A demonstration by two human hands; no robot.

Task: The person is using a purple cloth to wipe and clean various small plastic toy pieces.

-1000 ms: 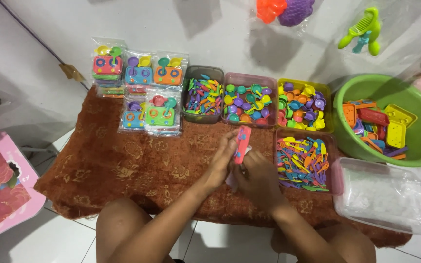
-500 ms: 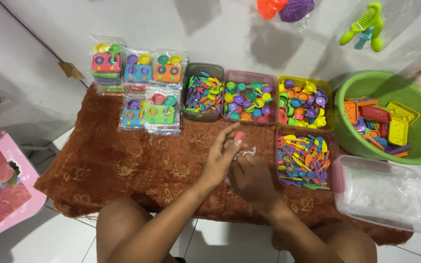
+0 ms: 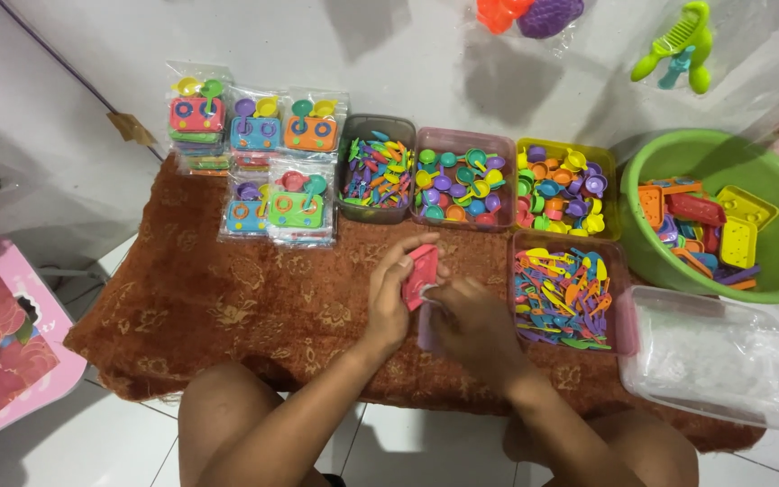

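A: What's around?
B: Toy trays (image 3: 462, 176) at twelve o'clock, basin (image 3: 768, 271) at two.
A: The toy?
B: Pink piece (image 3: 421, 273) at centre, long axis one-to-seven, gripped by left hand's (image 3: 389, 298) fingers; right hand (image 3: 471, 325) pinches its lower edge.

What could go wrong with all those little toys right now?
The left hand and right hand pinch a red toy piece and a clear bag above the rug; it might slip. The tub of utensils sits beside the right wrist; a bump might spill it.
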